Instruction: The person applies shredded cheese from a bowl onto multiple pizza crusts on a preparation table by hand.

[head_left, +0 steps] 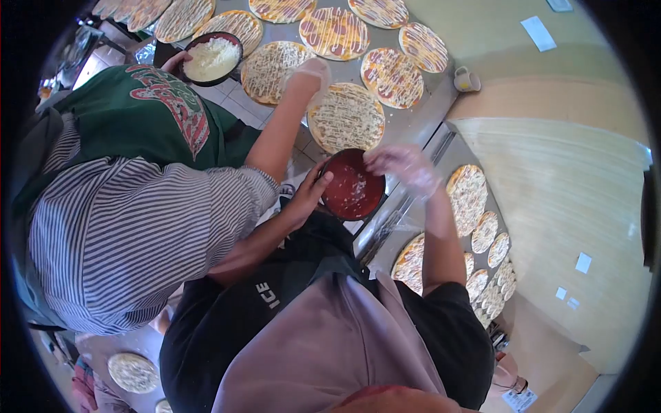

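My left hand grips the side of a dark-rimmed bowl, thumb over the edge. Its inside is red, with a few white shreds of what looks like grated cheese on the bottom. My right hand, in a clear plastic glove, is at the bowl's right rim. Its fingers are bunched together, and whether anything is between them is hidden. Just beyond the bowl lies a round pizza covered with pale shreds and thin streaks of sauce.
At left, a co-worker in a striped shirt holds a bowl of grated cheese. Their gloved hand is over another pizza. Several pizzas cover the metal table, where a mug stands. More pizzas lie at right.
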A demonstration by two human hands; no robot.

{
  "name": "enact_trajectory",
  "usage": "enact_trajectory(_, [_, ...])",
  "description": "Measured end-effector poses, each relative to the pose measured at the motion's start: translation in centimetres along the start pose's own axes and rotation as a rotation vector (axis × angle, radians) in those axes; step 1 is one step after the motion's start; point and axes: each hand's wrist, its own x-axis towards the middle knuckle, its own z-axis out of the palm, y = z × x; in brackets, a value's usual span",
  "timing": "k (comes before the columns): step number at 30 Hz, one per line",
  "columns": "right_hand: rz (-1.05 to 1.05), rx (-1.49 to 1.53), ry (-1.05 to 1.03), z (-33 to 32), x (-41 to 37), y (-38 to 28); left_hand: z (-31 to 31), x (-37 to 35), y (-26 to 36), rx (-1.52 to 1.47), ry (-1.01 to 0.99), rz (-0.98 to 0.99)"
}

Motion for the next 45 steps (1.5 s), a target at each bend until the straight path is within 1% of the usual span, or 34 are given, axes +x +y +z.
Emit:
enact_trajectory(2, [-0.505,-0.769,0.155,2.6,0.1,3.9,0.8,0.6,-0.1,-0.04,-0.046,0.013])
enact_trajectory(3, [-0.504,-0.764,0.172,3.9,-0.3,5.1,1.1,0.9,-0.2,-0.027,-0.056,0.007])
enact_trajectory(5, [-0.451,-1.223,0.279,6.6,-1.4,6.6,1.6,1.5,-0.3,0.056,-0.123,0.072])
enact_trajectory(6, [-0.33,-1.193,0.158,7.8,-2.1,6.3,1.7,1.7,0.5,0.072,-0.125,0.076])
enact_trajectory(8, [-0.263,-1.038,-0.139,7.0,-3.7,5.6,2.0,1.6,1.8,0.245,-0.188,0.141])
enact_trajectory(9, [-0.271,-1.033,-0.124,6.2,-4.1,5.4,2.1,1.6,1.9,0.262,-0.194,0.142])
enact_trajectory(11, [-0.112,-1.084,0.017,4.4,-4.7,4.9,3.0,1.4,1.5,0.14,-0.215,0.062])
enact_trajectory(12, [-0.11,-1.078,0.036,4.0,-4.9,4.3,3.6,1.3,1.5,0.153,-0.229,0.06])
enact_trajectory(14, [-0.52,-0.683,0.563,3.5,-5.4,2.6,4.8,1.2,1.7,0.004,-0.22,-0.086])
enact_trajectory(15, [-0.571,-0.73,0.586,3.9,-5.6,1.9,5.0,1.5,1.6,0.017,-0.23,-0.09])
enact_trajectory(16, [-0.574,-0.724,0.603,4.3,-5.7,2.8,5.1,1.8,1.5,0.002,-0.27,-0.071])
enact_trajectory(18, [-0.716,-0.804,0.446,5.3,-5.7,4.4,5.2,2.1,1.7,-0.001,-0.311,-0.051])
enact_trajectory(19, [-0.577,-0.816,0.267,5.3,-6.7,4.1,5.2,2.1,1.9,0.011,-0.358,-0.06])
enact_trajectory(20, [-0.582,-0.809,0.276,4.8,-6.9,4.1,5.2,2.1,2.1,0.023,-0.405,-0.071])
enact_trajectory(22, [-0.568,-0.698,0.208,4.0,-7.3,3.0,6.3,1.8,2.0,0.022,-0.381,-0.056])
enact_trajectory(23, [-0.692,-0.779,0.521,4.2,-7.9,2.3,6.8,1.7,1.9,0.052,-0.345,-0.031])
enact_trajectory(24, [-0.692,-0.776,0.53,4.5,-7.8,2.3,7.1,1.6,1.8,0.081,-0.31,-0.005])
enact_trajectory(26, [-0.679,-0.808,0.58,4.9,-7.5,2.4,7.1,2.3,1.7,0.101,-0.322,0.0])
enact_trajectory(27, [-0.515,-1.007,0.361,5.2,-8.7,2.2,7.3,2.3,2.2,0.117,-0.328,0.007])
enact_trajectory(28, [-0.521,-1.004,0.365,4.8,-9.2,2.2,7.5,2.1,2.6,0.124,-0.326,0.009])
enact_trajectory(30, [-0.201,-1.105,-0.131,3.7,-9.9,2.5,8.3,1.5,3.4,0.346,-0.324,0.132])
enact_trajectory(31, [-0.151,-1.122,-0.11,3.1,-10.0,2.5,8.7,1.4,3.6,0.348,-0.324,0.133])
enact_trajectory(32, [-0.15,-1.121,-0.113,2.7,-10.2,2.4,9.2,1.2,3.6,0.372,-0.329,0.177])
enact_trajectory(34, [-0.485,-1.193,0.589,1.8,-10.3,2.0,10.1,1.3,3.6,0.418,-0.338,0.265])
enact_trajectory(35, [-0.475,-1.26,0.564,1.2,-10.0,2.9,10.0,2.0,3.1,0.417,-0.338,0.262])
enact_trajectory(36, [-0.473,-1.258,0.564,1.4,-9.6,4.2,9.5,3.1,2.3,0.574,-0.265,0.431])
enact_trajectory(37, [-0.454,-1.253,0.627,1.6,-9.0,5.8,9.3,3.6,1.9,0.729,-0.187,0.604])
enact_trajectory(38, [-0.437,-1.25,0.688,1.8,-8.4,7.5,9.8,3.2,2.4,0.726,-0.187,0.608])
enact_trajectory(39, [-0.484,-1.249,0.662,1.9,-7.7,9.4,10.7,2.3,3.4,0.789,-0.165,0.624])
enact_trajectory(40, [-0.486,-1.255,0.658,2.7,-8.0,8.9,11.1,1.8,3.8,0.853,-0.142,0.639])
enact_trajectory(42, [-0.275,-0.79,0.559,4.9,-8.5,8.0,10.9,1.7,2.6,0.884,-0.13,0.656])
enact_trajectory(43, [-0.45,-1.024,0.609,5.3,-7.6,9.4,10.8,1.7,2.1,0.923,-0.123,0.672])
enact_trajectory(44, [-0.451,-1.027,0.608,5.4,-7.3,10.6,10.6,1.7,1.6,0.921,-0.121,0.674])
enact_trajectory(45, [-0.406,-0.907,0.543,5.8,-7.2,10.7,10.5,1.5,1.1,0.924,-0.098,0.657])
